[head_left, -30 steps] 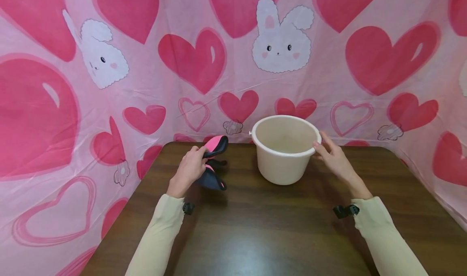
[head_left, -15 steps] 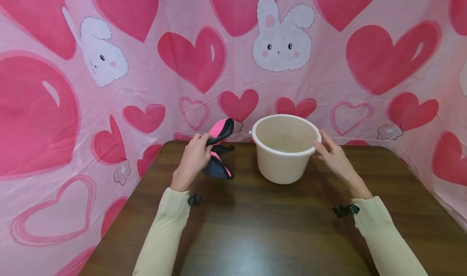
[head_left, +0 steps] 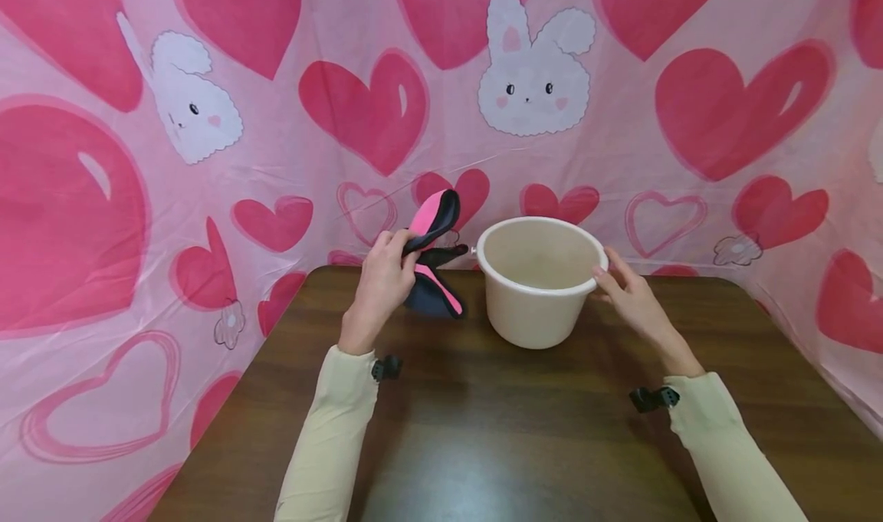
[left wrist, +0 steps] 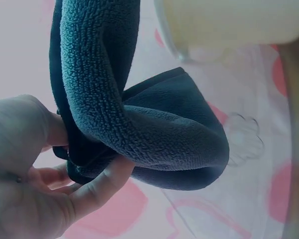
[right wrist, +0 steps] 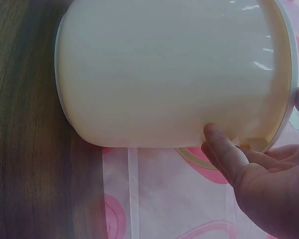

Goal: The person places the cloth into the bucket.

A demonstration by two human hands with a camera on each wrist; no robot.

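While the table point(head_left: 483, 438) carries the cream bucket point(head_left: 531, 319) near its far edge, a dark, pink-backed cloth point(left wrist: 164, 137) is up in the air just beside it. Right grip point(head_left: 631, 298) is pinching the bucket rim point(head_left: 541, 291), probably for steadiness; left grip point(head_left: 381, 277) is pinching the cloth, likely so it flops loose.

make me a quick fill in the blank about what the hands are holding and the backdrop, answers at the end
1. The left hand grips a cloth item that is dark with bright ____ areas.
2. The right hand holds the bucket, whose opening faces ____.
3. The number of hands touching the bucket is ____.
4. Big red ____ are printed on the backdrop.

Missing words: pink; upward; one; hearts
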